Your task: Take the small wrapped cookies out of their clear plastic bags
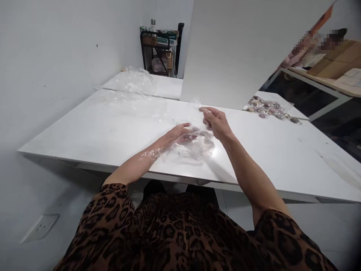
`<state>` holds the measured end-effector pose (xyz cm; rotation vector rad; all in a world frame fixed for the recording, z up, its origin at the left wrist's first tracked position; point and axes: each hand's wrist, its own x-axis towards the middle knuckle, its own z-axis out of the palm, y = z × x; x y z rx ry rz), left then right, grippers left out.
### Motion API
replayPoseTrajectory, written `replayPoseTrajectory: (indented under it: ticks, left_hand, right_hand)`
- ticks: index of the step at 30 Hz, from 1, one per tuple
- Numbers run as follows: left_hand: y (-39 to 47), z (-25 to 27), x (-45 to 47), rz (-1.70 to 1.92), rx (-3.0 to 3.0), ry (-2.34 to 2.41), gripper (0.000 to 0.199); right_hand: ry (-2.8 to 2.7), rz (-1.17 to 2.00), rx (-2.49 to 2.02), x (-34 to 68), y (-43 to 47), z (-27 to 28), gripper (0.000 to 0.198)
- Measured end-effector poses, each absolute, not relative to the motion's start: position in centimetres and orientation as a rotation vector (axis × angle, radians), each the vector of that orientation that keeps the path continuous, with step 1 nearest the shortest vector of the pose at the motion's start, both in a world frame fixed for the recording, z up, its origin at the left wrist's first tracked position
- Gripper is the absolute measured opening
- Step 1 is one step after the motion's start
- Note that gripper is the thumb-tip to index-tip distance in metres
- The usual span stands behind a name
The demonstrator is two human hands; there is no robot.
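Note:
A crumpled sheet of clear plastic film [194, 150] lies bunched between my hands near the front edge of the table. My left hand [180, 133] is partly covered by it, its thumb apart from the stretched fingers, which show through the film. Some film also clings along my left forearm. My right hand [216, 119] is closed, pinching a raised part of the film just above and to the right of the left hand. Something small and brownish shows through the film between the hands; glare hides what it is.
More clear plastic [135, 84] is heaped at the table's back left. Several small wrapped items [267, 107] lie at the back right. A tall grey panel [231, 49] stands behind the white table [93, 131]. Beyond are a black cart [156, 47] and a person beside cardboard [335, 58].

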<state>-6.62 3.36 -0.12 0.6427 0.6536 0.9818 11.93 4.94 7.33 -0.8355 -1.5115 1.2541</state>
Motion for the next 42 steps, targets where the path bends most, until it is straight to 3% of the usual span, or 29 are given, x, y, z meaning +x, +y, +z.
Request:
replayPoseTrajectory:
  ticks: [9,15,21,27,31,36,40,42]
  left_hand:
    - [2.8,-0.3,-5.6,0.935,0.659,0.626,0.01]
    - [4.0,-0.6,-5.6,1.207,0.52,0.788,0.02]
    - [3.8,0.9,-6.1,1.417,0.395,0.659,0.026]
    - [3.4,1.5,-6.5,1.34,0.409,0.668,0.022]
    - [3.3,1.3,-6.3,1.333,0.41,0.701,0.026]
    - [3.1,0.7,-5.3,1.353,0.306,0.643,0.013]
    - [2.3,0.4,-4.3,1.163,0.329,0.593,0.032]
    - [2.0,0.3,-3.8,1.041,0.389,0.576,0.03]
  right_hand:
    - [-1.709,1.132,-0.793,11.7,3.2,7.2,0.05]
    - [-1.645,0.961,-0.928,13.9,4.6,6.4,0.056]
    - [-1.492,0.891,-1.104,16.8,6.1,5.4,0.033]
    - [-1.078,1.167,-1.236,15.7,5.3,5.8,0.017]
    - [-0.822,1.376,-1.19,13.8,4.8,6.7,0.023]
    - [-0.78,1.387,-1.117,11.6,4.5,7.6,0.024]
    - [-0.835,1.364,-1.157,10.6,4.3,8.0,0.021]
    - [-0.865,1.376,-1.207,10.3,4.1,7.9,0.022]
